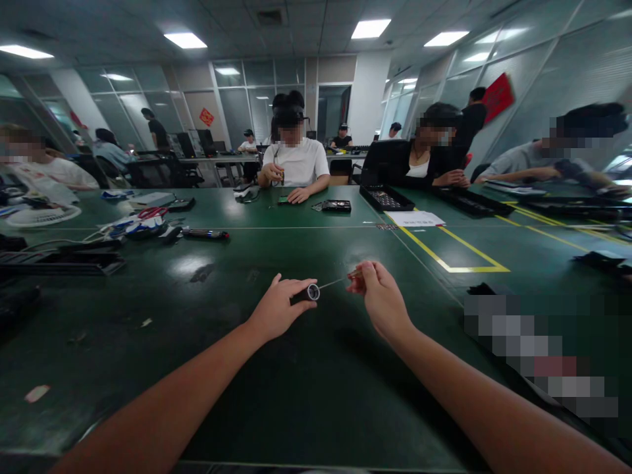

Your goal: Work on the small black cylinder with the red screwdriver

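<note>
Green table — yellow tape, white paper

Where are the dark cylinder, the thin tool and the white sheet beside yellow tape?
Dark cylinder (313, 293): head view, on its pale-rimmed round end.
Thin tool (332, 283): head view, partway along its bare shaft.
White sheet (416, 218): head view, middle of its upper face.

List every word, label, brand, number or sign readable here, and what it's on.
No text is legible.
White sheet by the yellow tape: print too blurred to read.
Red diamond in the background: marking too small.
Black cylinder in the left hand: no lettering visible.
</note>
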Demonstrator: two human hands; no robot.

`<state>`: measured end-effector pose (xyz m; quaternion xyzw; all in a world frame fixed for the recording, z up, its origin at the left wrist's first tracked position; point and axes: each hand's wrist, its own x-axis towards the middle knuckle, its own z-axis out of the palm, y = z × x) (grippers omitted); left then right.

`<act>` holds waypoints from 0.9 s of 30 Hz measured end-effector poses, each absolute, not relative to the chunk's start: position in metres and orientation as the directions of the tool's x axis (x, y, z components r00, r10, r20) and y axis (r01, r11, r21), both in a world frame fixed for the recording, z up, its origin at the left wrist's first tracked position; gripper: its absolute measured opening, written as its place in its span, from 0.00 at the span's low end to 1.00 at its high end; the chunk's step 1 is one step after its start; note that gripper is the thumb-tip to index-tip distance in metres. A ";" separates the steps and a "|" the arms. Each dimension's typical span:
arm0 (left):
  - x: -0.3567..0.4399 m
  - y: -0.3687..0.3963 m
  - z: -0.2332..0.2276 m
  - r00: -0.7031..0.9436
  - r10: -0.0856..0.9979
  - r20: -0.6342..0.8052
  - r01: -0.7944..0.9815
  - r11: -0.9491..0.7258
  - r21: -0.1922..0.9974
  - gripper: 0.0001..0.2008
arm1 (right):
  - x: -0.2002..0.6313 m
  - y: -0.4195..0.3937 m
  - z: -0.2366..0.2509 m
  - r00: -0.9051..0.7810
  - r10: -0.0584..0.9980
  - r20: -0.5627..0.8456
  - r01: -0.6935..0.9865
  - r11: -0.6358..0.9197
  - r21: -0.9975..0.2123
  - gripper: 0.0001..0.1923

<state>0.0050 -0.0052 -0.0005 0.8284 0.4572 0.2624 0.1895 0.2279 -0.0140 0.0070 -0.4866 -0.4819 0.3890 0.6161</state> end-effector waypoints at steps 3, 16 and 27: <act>0.006 -0.007 0.001 0.431 0.862 0.266 0.658 -0.502 0.561 0.23 | 0.225 -0.019 0.009 0.175 0.931 0.321 0.146 0.298 -0.943 0.16; 0.006 -0.007 -0.005 0.449 0.850 0.277 0.631 -0.520 0.575 0.21 | 0.223 -0.040 0.024 0.085 0.886 0.457 0.430 0.381 -0.819 0.20; 0.004 -0.007 -0.001 0.408 0.872 0.271 0.663 -0.487 0.568 0.20 | 0.225 -0.041 0.026 -0.034 0.913 0.406 0.489 0.370 -0.790 0.15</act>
